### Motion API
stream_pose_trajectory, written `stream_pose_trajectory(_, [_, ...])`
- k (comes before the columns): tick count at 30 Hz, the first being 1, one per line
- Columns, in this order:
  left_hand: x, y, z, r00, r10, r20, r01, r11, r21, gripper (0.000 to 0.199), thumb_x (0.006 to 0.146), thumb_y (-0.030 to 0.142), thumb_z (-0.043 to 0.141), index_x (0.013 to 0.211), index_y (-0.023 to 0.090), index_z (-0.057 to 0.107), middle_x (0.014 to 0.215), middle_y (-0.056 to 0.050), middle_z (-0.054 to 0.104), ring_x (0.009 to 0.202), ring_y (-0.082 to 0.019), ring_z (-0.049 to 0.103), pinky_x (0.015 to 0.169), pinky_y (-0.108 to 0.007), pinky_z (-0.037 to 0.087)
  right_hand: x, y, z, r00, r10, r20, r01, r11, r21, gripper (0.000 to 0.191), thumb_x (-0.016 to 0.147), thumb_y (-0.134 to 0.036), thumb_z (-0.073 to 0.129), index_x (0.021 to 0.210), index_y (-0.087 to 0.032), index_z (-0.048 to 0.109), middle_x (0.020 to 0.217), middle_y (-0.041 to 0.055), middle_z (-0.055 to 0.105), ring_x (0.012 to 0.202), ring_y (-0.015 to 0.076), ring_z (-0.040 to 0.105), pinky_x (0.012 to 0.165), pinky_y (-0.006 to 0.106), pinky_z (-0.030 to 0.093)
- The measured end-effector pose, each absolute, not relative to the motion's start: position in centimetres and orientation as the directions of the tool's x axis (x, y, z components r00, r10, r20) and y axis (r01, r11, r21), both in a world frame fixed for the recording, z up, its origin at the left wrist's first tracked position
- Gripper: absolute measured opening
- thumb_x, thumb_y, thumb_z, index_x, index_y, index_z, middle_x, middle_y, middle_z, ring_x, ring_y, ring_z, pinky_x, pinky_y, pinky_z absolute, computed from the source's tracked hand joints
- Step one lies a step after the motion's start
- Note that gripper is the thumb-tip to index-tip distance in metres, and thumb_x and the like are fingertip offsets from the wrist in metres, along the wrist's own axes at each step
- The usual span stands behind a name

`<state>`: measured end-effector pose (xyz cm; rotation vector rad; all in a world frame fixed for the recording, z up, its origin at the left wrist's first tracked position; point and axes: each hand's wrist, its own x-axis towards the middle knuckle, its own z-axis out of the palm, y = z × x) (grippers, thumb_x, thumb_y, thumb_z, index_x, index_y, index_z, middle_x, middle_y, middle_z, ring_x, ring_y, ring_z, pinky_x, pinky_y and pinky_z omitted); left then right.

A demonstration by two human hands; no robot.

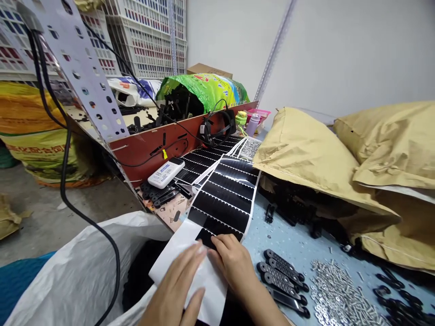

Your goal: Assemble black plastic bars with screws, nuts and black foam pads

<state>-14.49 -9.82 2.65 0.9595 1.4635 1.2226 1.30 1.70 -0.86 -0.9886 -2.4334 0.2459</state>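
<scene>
My left hand point(173, 285) and my right hand point(231, 261) are bare, slim across the back, with long, tapering fingers point(220, 242) and soft knuckles. Both arms are uncovered as far as I can see: my right forearm point(261, 305) shows a long stretch of bare skin, and my left forearm point(158, 314) only a short one before the picture ends. Between them, along the bottom edge, a dark patch point(234, 312) might be my own clothing, but I can't tell.

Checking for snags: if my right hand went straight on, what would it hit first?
The right hand would likely meet the black scalloped label sheet first; depth is hard to judge.
</scene>
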Motion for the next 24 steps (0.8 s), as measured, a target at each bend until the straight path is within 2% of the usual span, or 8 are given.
stream_pose_trajectory(2, [-14.9,-7.5,2.1,-0.091,0.995,0.043,0.462,0.004,0.887,0.042,0.083,0.032,0.062,0.125,0.029,0.06,0.136,-0.005,0.052,0.134,-0.033,0.033,0.116,-0.051,0.009,1.4,2.1,-0.7,-0.599,0.703,0.383,0.593,0.711,-0.377,0.03,0.099,-0.03,0.041,0.109,-0.017,0.066,0.096,0.01,0.067,0.085,0.0215,0.061,0.071,0.034,0.054])
stream_pose_trajectory(4, [-15.0,-6.1,0.8,0.025,0.992,0.12,0.696,-0.103,0.711,0.048,0.087,0.028,0.056,0.134,0.029,0.05,0.142,-0.005,0.045,0.134,-0.033,0.034,0.113,-0.056,0.005,1.7,2.8,-0.5,-0.577,0.733,0.36,0.579,0.678,-0.452,0.032,0.099,-0.032,0.039,0.105,-0.018,0.067,0.094,0.0082,0.068,0.084,0.0205,0.062,0.073,0.033,0.053])
stream_pose_trajectory(8, [-14.9,-6.2,-1.3,0.102,0.991,0.091,0.828,-0.135,0.545,0.05,0.09,0.027,0.05,0.139,0.03,0.042,0.142,-0.006,0.044,0.132,-0.032,0.038,0.112,-0.059,0.001,2.1,4.1,0.1,-0.515,0.813,0.272,0.537,0.553,-0.637,0.035,0.099,-0.035,0.039,0.094,-0.021,0.07,0.087,0.004,0.069,0.082,0.0178,0.064,0.074,0.029,0.051])
stream_pose_trajectory(13, [-14.9,-6.8,-1.5,0.119,0.991,0.066,0.843,-0.136,0.521,0.048,0.089,0.024,0.05,0.137,0.03,0.045,0.144,-0.006,0.041,0.134,-0.031,0.035,0.111,-0.06,-0.002,2.3,4.8,0.3,-0.334,0.879,0.34,0.463,0.467,-0.753,0.032,0.094,-0.04,0.047,0.081,-0.02,0.068,0.078,0.003,0.066,0.072,0.0173,0.062,0.067,0.027,0.048])
stream_pose_trajectory(17, [-15.0,-6.3,-1.1,0.096,0.992,0.079,0.808,-0.124,0.576,0.046,0.087,0.025,0.055,0.132,0.03,0.052,0.14,-0.007,0.047,0.132,-0.033,0.038,0.11,-0.061,-0.001,3.1,5.4,1.1,-0.145,0.909,0.392,0.47,0.412,-0.781,0.035,0.095,-0.042,0.045,0.077,-0.019,0.064,0.073,0.0029,0.062,0.068,0.0171,0.059,0.063,0.027,0.044])
stream_pose_trajectory(20, [-14.4,-6.3,0.4,-0.005,0.992,0.122,0.68,-0.086,0.728,0.038,0.085,0.034,0.059,0.122,0.028,0.061,0.137,-0.009,0.05,0.128,-0.033,0.042,0.112,-0.057,0.01,3.6,5.1,2.4,-0.048,0.878,0.477,0.52,0.43,-0.738,0.037,0.096,-0.045,0.044,0.073,-0.019,0.057,0.067,0.0012,0.056,0.061,0.0151,0.052,0.057,0.026,0.04])
stream_pose_trajectory(22, [-13.5,-6.2,2.0,-0.072,0.997,0.033,0.4,-0.001,0.916,0.034,0.087,0.045,0.055,0.112,0.026,0.068,0.132,-0.01,0.055,0.122,-0.031,0.048,0.108,-0.048,0.029,3.6,4.1,3.2,-0.092,0.802,0.59,0.575,0.526,-0.627,0.037,0.096,-0.044,0.046,0.069,-0.019,0.054,0.064,0.0004,0.051,0.057,0.014,0.047,0.053,0.025,0.037])
stream_pose_trajectory(24, [-12.2,-5.7,3.7,0.033,0.979,-0.202,-0.087,0.204,0.975,0.048,0.089,0.058,0.043,0.094,0.021,0.073,0.112,-0.012,0.065,0.106,-0.029,0.058,0.095,-0.042,0.045,3.4,2.6,3.6,-0.237,0.685,0.689,0.596,0.663,-0.453,0.038,0.096,-0.043,0.046,0.067,-0.02,0.052,0.061,0.001,0.049,0.056,0.0147,0.046,0.052,0.027,0.036])
